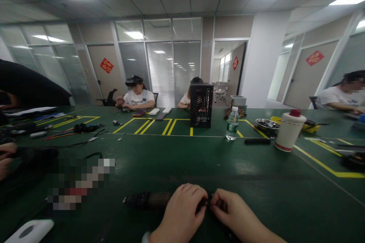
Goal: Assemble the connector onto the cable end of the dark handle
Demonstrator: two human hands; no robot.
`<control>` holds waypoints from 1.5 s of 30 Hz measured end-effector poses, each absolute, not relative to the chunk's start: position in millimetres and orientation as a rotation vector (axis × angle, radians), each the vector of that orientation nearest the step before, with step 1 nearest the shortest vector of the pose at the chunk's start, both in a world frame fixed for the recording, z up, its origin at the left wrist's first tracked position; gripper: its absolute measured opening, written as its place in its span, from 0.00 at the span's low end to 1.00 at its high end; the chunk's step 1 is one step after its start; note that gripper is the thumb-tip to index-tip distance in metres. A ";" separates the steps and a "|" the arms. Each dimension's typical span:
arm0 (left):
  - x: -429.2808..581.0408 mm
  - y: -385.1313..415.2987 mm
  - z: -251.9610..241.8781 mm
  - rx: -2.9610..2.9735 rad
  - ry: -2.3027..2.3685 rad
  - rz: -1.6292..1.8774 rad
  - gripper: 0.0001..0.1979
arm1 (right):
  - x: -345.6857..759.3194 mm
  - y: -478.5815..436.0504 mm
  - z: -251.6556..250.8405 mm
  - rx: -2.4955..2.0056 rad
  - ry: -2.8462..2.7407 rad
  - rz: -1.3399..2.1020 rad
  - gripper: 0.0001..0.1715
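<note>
My left hand and my right hand meet low at the front edge of the green table. Both are curled, fingertips pinched together on a small dark part between them. A dark cylindrical tool lies on the mat and runs from the left under my left hand; my left fingers close over its right end. The part between my fingertips is too small and dark to name.
A water bottle, a black perforated case, a white jar with a red cap and a metal bowl stand farther back. Cables lie at left. Other people sit along the far side and at both ends. A white object lies bottom left.
</note>
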State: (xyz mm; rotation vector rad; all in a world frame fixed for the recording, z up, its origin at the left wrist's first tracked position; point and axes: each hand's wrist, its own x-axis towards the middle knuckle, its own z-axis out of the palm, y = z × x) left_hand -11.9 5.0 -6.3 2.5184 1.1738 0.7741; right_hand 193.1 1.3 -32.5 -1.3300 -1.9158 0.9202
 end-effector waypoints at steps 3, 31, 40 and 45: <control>-11.4 5.4 -7.5 2.512 1.206 0.772 0.11 | 193.5 1.2 -32.0 -1.319 -1.919 0.905 0.05; -12.3 3.4 -4.3 2.496 1.239 0.740 0.11 | 192.6 2.5 -32.1 -1.379 -1.955 0.831 0.06; -11.8 4.0 -2.6 2.522 1.239 0.718 0.10 | 193.8 1.8 -34.5 -1.371 -1.958 0.827 0.06; -12.5 5.0 -3.8 2.544 1.200 0.714 0.09 | 194.6 2.2 -35.7 -1.363 -1.964 0.826 0.06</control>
